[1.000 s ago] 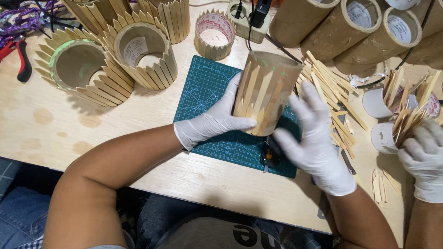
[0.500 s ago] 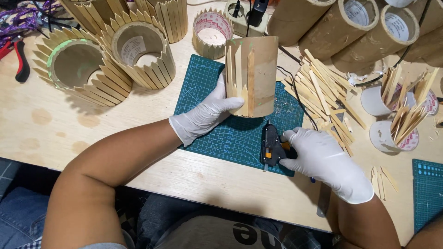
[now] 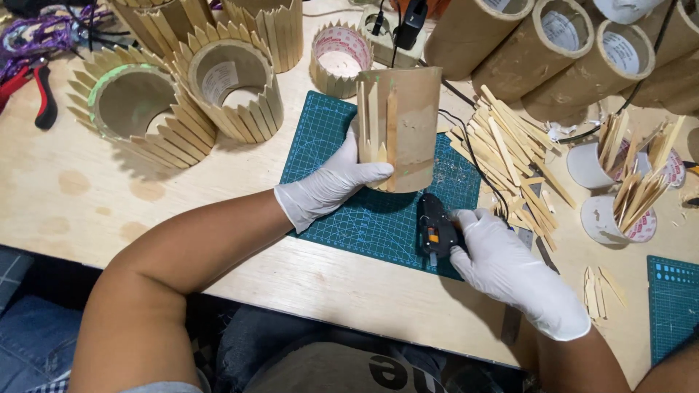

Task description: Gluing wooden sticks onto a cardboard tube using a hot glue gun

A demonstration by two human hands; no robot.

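Head view. The left hand (image 3: 331,185), in a white glove, is clamped on the near left side of a cardboard tube (image 3: 404,127) that stands upright on a green cutting mat (image 3: 349,218) at the middle of the wooden table (image 3: 87,211). Several flat wooden sticks (image 3: 391,135) are fixed upright along the tube's near face; the rest of its wall is bare cardboard.

The right hand (image 3: 510,273), also gloved, rests on the mat's near right corner, its fingers closed around the handle of a black glue gun (image 3: 435,225). The gun lies on the mat just near of the tube, not touching it. The two hands are well apart.

Right of the mat lies a loose pile of sticks (image 3: 510,156). Further right stand two white cups (image 3: 604,218) filled with more sticks. At the far left are three finished stick-clad tubes (image 3: 233,87), and a smaller one (image 3: 341,58) stands far of the mat. Bare tubes (image 3: 575,62) lie on their sides at the far right. Red-handled pliers (image 3: 33,91) lie at the left edge.
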